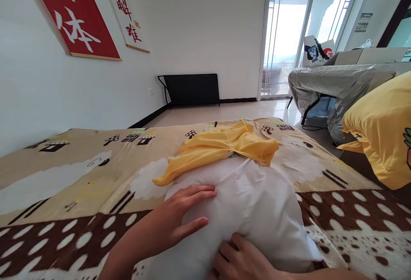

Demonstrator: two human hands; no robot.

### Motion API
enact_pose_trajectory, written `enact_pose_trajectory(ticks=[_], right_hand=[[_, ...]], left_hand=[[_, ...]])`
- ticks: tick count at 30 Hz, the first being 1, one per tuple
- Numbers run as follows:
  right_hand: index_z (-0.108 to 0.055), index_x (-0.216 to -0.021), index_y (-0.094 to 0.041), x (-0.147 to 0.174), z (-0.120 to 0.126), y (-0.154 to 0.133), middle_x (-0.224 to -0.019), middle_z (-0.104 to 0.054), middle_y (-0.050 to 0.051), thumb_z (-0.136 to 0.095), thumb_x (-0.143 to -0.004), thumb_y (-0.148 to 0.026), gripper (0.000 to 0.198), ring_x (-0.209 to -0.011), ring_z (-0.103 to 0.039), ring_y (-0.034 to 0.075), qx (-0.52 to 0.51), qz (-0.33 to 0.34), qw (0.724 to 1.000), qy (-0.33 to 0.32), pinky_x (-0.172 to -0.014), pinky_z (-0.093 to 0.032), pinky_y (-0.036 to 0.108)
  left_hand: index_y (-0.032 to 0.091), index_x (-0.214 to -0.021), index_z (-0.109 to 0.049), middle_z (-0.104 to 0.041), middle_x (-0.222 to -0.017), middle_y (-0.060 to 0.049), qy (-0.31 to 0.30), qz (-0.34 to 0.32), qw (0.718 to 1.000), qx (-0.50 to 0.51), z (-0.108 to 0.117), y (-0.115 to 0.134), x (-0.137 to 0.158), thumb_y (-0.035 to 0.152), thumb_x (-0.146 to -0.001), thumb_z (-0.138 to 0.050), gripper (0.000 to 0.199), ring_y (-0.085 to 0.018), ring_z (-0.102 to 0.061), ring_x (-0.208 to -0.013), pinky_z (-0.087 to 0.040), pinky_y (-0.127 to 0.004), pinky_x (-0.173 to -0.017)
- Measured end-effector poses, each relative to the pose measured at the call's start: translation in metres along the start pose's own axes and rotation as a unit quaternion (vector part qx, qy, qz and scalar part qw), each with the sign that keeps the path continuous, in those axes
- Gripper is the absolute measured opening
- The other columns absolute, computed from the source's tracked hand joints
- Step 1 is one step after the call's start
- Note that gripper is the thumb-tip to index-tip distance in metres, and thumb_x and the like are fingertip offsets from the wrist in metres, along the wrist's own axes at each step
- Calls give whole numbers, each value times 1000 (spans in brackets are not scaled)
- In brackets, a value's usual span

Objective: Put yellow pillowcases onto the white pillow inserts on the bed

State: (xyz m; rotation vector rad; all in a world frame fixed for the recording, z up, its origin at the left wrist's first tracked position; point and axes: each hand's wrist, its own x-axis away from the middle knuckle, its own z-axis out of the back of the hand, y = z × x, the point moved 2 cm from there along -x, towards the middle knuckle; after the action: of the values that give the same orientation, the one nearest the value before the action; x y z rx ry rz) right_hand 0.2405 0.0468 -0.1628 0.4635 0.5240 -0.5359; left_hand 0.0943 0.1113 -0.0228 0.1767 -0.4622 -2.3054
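A plump white pillow insert (247, 203) lies in front of me on the patterned blanket. My left hand (189, 211) rests on its left side, fingers extended and thumb apart, so it is open. Low on the pillow insert, near the bottom edge of the view, my right hand (240, 258) presses with curled fingers and seems to grip the white fabric; its fingertips are partly hidden. A crumpled yellow pillowcase (221, 141) lies across the far end of the pillow insert and on the blanket behind it. Neither hand touches the yellow cloth.
The blanket (80, 143) has sheep, mushrooms and a brown spotted band. At right is a stuffed yellow pillow (382, 121). Behind it stands a plastic-covered table (343, 72) bearing boxes (369, 55) and a printed bag (316, 53). A black folded frame (192, 88) leans against the far wall.
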Motion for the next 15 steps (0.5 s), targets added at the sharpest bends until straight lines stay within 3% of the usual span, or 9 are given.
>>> enact_pose_trajectory(ticks=[4, 7, 10, 15], right_hand=[[-53, -56, -20, -3, -20, -13, -47, -56, 3, -56, -81, -23, 25, -49, -44, 16, 10, -51, 999, -10, -50, -32, 31], [-54, -56, -21, -6, -15, -9, -47, -54, 3, -55, -81, -22, 25, -50, -42, 16, -1, -58, 998, 6, -52, -32, 32], [-52, -57, -20, -13, 13, 4, -50, -53, 2, -55, -81, -21, 24, -52, -41, 17, 1, -54, 998, 44, -53, -31, 31], [-53, -67, -18, -29, 84, 34, -64, -54, 4, -47, -83, -13, 18, -62, -46, 19, 39, -103, 991, 78, -61, -33, 33]], left_hand=[[37, -134, -48, -45, -144, 1, 5, -3, 1000, -12, 0, 0, 1, 48, -90, -48, 45, -22, -41, -133, -39, -41, -110], [38, -134, -47, -45, -144, 2, 14, -12, 999, -27, 0, 0, 2, 46, -90, -48, 45, -22, -43, -132, -41, -40, -108], [38, -136, -45, -46, -143, 2, 44, -23, 997, -62, 1, 1, 4, 44, -90, -49, 46, -22, -44, -131, -42, -41, -106], [39, -139, -41, -45, -144, 1, 127, -53, 979, -152, 8, 7, 16, 41, -89, -52, 52, -24, -47, -129, -47, -41, -101]])
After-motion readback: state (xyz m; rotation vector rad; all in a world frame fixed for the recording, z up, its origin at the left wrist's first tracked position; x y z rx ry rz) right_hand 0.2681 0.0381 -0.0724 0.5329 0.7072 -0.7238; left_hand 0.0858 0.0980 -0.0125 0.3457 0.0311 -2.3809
